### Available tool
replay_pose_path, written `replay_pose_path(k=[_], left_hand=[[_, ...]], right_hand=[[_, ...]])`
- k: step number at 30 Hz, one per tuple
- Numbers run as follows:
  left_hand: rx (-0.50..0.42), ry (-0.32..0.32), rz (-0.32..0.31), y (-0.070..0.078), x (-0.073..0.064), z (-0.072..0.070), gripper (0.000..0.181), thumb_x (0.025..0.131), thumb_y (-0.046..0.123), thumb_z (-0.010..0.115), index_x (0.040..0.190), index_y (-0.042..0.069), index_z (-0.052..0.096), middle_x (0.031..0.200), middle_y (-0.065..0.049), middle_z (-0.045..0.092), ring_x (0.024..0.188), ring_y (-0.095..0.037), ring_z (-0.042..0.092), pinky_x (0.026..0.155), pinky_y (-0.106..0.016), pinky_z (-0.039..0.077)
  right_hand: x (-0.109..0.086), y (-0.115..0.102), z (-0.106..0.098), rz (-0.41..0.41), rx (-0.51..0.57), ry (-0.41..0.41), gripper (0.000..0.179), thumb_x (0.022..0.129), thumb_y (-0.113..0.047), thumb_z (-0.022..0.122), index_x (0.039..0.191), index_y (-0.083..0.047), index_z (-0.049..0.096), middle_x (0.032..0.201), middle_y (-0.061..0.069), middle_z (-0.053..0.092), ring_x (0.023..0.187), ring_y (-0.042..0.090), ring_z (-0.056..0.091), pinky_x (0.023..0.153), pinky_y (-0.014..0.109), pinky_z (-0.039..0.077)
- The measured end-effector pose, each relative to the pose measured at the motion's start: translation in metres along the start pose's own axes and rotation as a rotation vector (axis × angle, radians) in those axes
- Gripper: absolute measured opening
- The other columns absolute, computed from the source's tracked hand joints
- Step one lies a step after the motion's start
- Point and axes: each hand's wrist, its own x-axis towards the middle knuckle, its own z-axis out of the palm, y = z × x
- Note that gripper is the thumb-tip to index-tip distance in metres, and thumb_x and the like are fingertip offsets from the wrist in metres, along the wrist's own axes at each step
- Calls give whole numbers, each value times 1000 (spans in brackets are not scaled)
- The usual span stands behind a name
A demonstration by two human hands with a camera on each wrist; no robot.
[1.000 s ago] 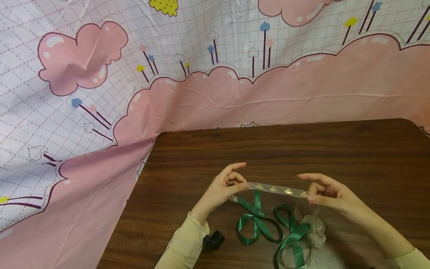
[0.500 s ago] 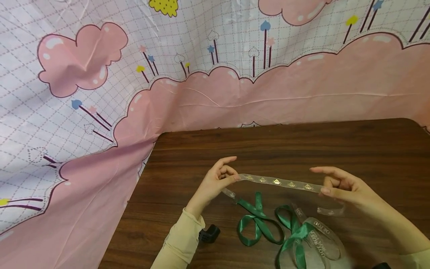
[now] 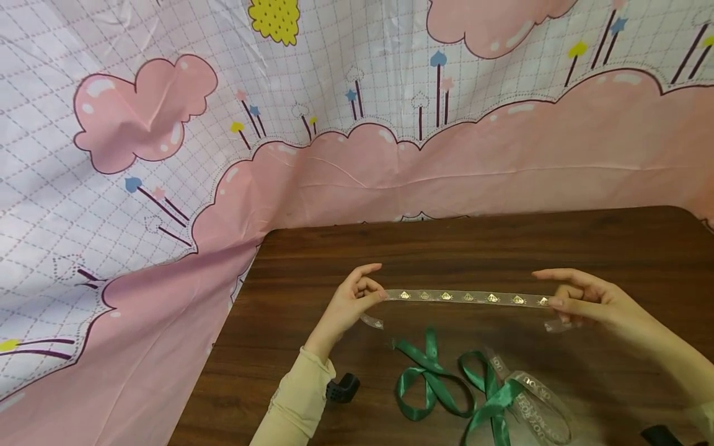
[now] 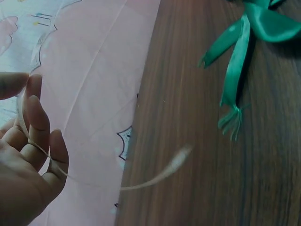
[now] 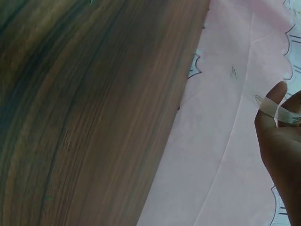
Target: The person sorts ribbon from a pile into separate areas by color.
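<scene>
A sheer ribbon (image 3: pixel 468 297) with gold diamond prints is stretched nearly level between both hands, above the table. My left hand (image 3: pixel 348 306) pinches it between thumb and finger near one end, and a short tail (image 4: pixel 174 162) hangs below that hand. At the other side my right hand (image 3: pixel 597 303) pinches the ribbon, its index finger pointing out straight, with another short end (image 3: pixel 559 326) dangling beneath. Below the stretched ribbon lie green satin ribbons (image 3: pixel 432 387) in loose loops, one showing a frayed end in the left wrist view. Beside them is a sheer ribbon with white lettering (image 3: pixel 535 402).
The dark wooden table (image 3: pixel 312 260) runs back to a pink and white patterned curtain (image 3: pixel 357 179). Black camera parts show at the left wrist (image 3: pixel 343 389) and near the right forearm (image 3: pixel 661 435).
The hands have moved apart, the left one leftward and the right one rightward, so a longer stretch of the diamond-print ribbon is pulled straight. The ribbon has lifted away from the pile.
</scene>
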Motion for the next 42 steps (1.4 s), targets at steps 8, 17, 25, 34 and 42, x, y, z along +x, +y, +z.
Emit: replay_pose_path(k=[8,17,25,34,42], left_hand=[[25,18,-35,-15,15,-6,52,87,18,66,135,19,44,91,-2,64,83,-27,57,77,-35,45],[58,-14,-52,-27,29,-12,56,86,23,68,136,20,44,91,-1,65,83,-16,61,76,-28,44],[71,-23,-91,-40,38,-21,58,86,23,67,137,21,41,93,-3,64,85,-26,61,72,-46,51],[8,-46,-84,-56,54,-24,56,89,10,63,139,15,39,94,-6,63,91,-39,60,85,-49,49],[0,-42,-74,-59,71,-22,57,88,5,62,140,10,37,101,-14,61,82,-13,62,88,-45,50]], right_hand=[[6,14,-20,-12,100,1,49,95,13,32,142,0,29,84,-2,60,78,10,59,58,33,53],[6,30,-45,144,-23,140,44,98,2,39,140,-11,38,87,-7,64,73,7,56,46,35,47],[7,46,-58,212,8,224,40,99,-5,43,138,-11,42,92,-8,66,84,6,62,60,25,51],[7,64,-73,125,232,200,40,97,3,40,131,-16,50,91,-4,67,91,6,66,76,18,54],[10,74,-82,304,-57,328,34,97,-12,50,128,-25,50,94,-19,67,82,2,62,63,21,50]])
